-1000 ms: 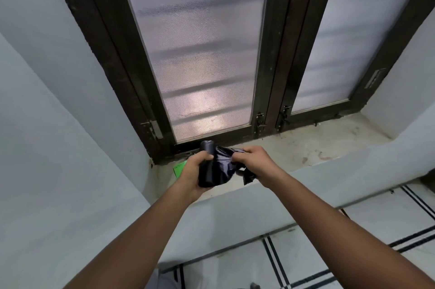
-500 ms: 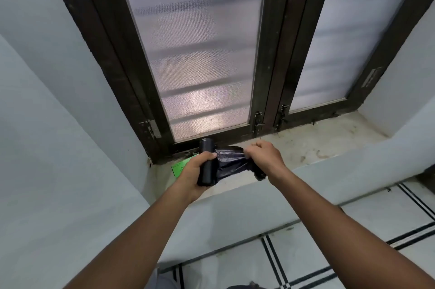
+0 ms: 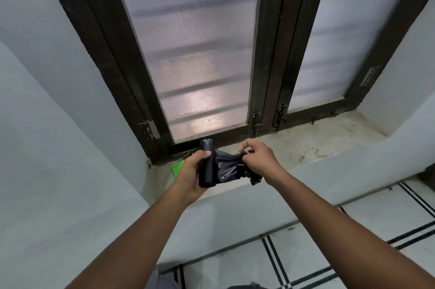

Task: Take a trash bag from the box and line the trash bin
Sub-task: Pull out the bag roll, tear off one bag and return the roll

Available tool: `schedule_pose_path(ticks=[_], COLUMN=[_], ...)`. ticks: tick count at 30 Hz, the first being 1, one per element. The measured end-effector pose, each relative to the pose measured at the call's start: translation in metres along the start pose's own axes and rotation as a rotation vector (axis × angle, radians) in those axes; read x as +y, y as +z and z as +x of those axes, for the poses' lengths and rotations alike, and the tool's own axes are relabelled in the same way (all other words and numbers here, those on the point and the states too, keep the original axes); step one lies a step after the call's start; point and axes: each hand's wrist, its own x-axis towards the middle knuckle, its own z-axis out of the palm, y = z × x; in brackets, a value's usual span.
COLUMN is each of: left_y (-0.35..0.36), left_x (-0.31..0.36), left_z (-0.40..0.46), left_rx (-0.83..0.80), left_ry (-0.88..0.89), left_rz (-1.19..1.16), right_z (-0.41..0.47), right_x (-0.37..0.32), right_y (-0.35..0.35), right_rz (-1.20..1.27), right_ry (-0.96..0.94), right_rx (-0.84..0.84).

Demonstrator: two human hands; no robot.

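Observation:
A black roll of trash bags [image 3: 208,166] stands upright in my left hand [image 3: 191,175], held over the window sill [image 3: 306,145]. From the roll a crumpled black trash bag [image 3: 229,167] stretches to the right, and my right hand [image 3: 257,160] pinches its free end. A green box [image 3: 177,168] lies on the sill just behind my left hand, mostly hidden by it. No trash bin shows in view.
A dark-framed window with frosted glass [image 3: 195,65] rises right behind the sill. Pale walls close in on the left and right. Below the sill is a white tiled floor with black lines [image 3: 329,241].
My right hand has drawn the bag out to the right, so more black plastic is unrolled between my hands. The roll now stands more upright in my left hand.

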Motion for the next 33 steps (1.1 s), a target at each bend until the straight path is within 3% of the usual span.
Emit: schedule_pose_path(ticks=[10,20,27,29,33], left_y=[-0.001,0.006,-0.003,-0.004,-0.005], left_x=[-0.003,0.001,-0.008,-0.010,-0.008], left_z=[0.002,0.000,0.007,0.005,0.007], left_rx=[0.002,-0.070,-0.071,-0.083,-0.056], left_ry=[0.022,0.007,-0.041,-0.053,-0.051], left_rz=[0.099,0.162,0.019,-0.002,0.071], right_z=[-0.001,0.002,0.004,0.005,0.004], right_x=[-0.002,0.008,0.001,0.003,0.010], right_y=[0.007,0.014,0.017,0.018,0.013], right_rz=[0.035,0.014,0.067,0.088,0.277], right_ry=[0.011,0.035,0.051,0.054,0.099], right_rx=[-0.045,0.059,0.085,0.049,-0.187])
